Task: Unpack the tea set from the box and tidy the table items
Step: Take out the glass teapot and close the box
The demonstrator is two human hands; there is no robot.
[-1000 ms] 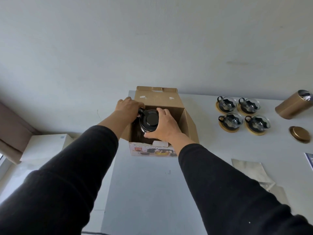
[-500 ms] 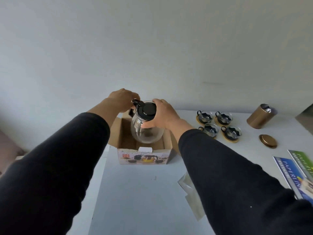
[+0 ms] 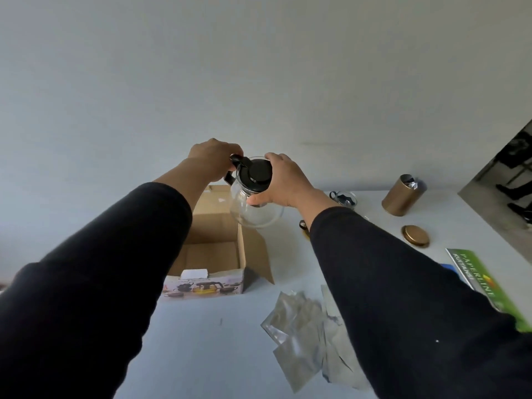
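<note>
Head view: teapot (image 3: 256,208) now clear above box (image 3: 213,249), shifted right.
Left hand (image 3: 211,159): fingers curled round handle.
Right hand (image 3: 283,180): fingers cupping the glass body.
Hidden: cups (image 3: 344,198) mostly behind right sleeve.

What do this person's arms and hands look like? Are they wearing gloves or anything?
No gloves: both the left hand and the right hand are bare, with no rings, watch or bracelet showing. Each arm is covered by a long, plain black sleeve, left and right, ending short of the wrist so part of each forearm shows. The fabric has no logos or patterns.
</note>
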